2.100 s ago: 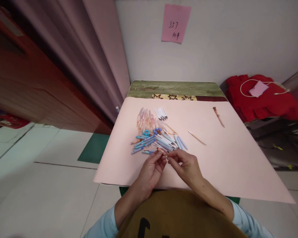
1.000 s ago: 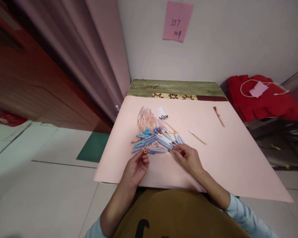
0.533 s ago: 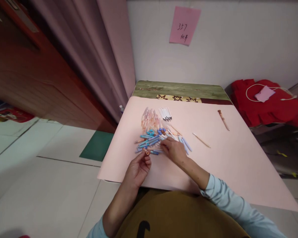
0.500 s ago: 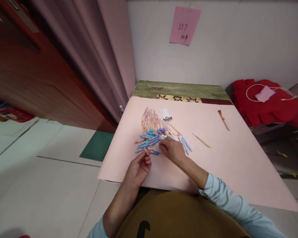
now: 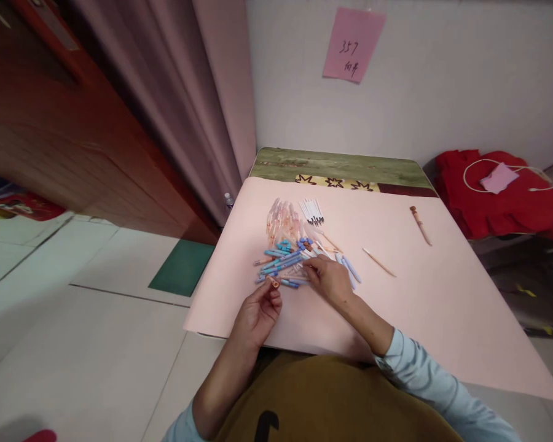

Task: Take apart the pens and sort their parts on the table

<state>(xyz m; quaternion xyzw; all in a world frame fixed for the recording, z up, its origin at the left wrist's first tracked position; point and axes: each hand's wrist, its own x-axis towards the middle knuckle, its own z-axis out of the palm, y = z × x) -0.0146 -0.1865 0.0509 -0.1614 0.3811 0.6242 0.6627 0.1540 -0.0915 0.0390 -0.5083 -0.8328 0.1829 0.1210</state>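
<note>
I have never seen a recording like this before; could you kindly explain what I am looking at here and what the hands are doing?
There is no machine here: one camera worn on a person's head looks forward and down at their own two bare hands, so the arms enter from the bottom edge. In front of them lies a pink sheet spread over a table. On it is a heap of pen parts: blue barrels, clear pinkish tubes and white refills. Farther right lie a thin stick and a brown pen, apart from the heap. The left hand pinches a small orange tube between its fingertips. The right hand reaches into the heap, fingers on the parts; whether it grips one is hidden.
</note>
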